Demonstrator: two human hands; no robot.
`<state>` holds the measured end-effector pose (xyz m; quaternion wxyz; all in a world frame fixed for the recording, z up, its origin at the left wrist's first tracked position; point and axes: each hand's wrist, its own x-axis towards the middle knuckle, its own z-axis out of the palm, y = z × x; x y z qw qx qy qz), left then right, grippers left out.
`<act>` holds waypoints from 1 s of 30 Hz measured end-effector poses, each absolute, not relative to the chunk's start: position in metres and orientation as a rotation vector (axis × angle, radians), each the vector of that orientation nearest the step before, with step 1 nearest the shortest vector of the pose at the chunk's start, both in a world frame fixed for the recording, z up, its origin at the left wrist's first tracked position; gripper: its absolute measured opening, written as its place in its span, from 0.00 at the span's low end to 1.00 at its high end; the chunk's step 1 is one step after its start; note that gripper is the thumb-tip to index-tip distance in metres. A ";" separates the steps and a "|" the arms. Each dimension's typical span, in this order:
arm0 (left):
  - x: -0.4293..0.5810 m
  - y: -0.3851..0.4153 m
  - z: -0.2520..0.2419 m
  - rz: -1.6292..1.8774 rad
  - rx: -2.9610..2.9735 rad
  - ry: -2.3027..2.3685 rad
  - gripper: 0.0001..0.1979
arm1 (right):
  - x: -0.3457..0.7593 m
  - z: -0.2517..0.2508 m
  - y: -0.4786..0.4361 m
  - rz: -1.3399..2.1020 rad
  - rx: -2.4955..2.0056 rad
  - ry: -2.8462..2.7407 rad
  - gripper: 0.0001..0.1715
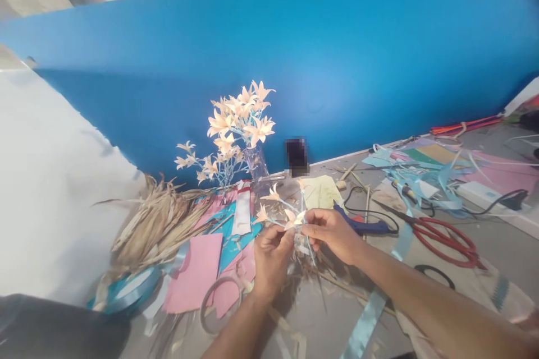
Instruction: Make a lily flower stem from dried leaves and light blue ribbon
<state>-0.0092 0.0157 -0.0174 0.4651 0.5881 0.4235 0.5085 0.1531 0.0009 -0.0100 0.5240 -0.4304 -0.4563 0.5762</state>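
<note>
My left hand (272,258) and my right hand (330,233) meet in front of me, both pinched on a small sprig of cream paper flowers (281,214) on thin pale-blue stems. The fingers of both hands are closed round the stem just below the blooms. Behind it stands a clear vase (256,164) holding a taller bunch of the same cream paper flowers (238,123), set against a blue wall.
Dried straw-coloured leaves (158,224) lie at the left, with pink paper sheets (196,272), blue ribbon rolls (130,289) and a tape ring (219,303). Red-handled scissors (438,238), a blue glue gun (364,225) with black cord, and coloured paper sheets (438,157) lie at the right.
</note>
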 end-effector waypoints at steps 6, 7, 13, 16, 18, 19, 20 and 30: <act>-0.006 0.015 -0.018 1.211 1.475 1.063 0.10 | 0.151 -0.005 -0.001 1.375 -1.037 -1.098 0.23; -0.006 0.015 -0.019 1.207 1.471 1.060 0.10 | 0.151 -0.006 -0.001 1.375 -1.036 -1.100 0.23; -0.005 0.020 -0.025 1.160 1.373 0.994 0.10 | 0.154 -0.012 0.001 1.325 -1.036 -1.158 0.20; -0.005 0.022 -0.028 1.129 1.273 0.909 0.11 | 0.154 -0.014 0.002 1.324 -1.036 -1.182 0.18; -0.005 0.023 -0.029 1.130 1.213 0.881 0.12 | 0.154 -0.016 0.002 1.324 -1.052 -1.198 0.17; -0.005 0.023 -0.030 1.139 1.194 0.882 0.12 | 0.153 -0.017 0.002 1.309 -1.076 -1.198 0.17; -0.005 0.024 -0.030 1.153 1.183 0.892 0.12 | 0.153 -0.017 0.003 1.276 -1.111 -1.197 0.17; -0.007 0.015 -0.022 1.116 1.402 1.071 0.09 | 0.150 -0.015 -0.002 0.499 -1.116 -1.539 0.09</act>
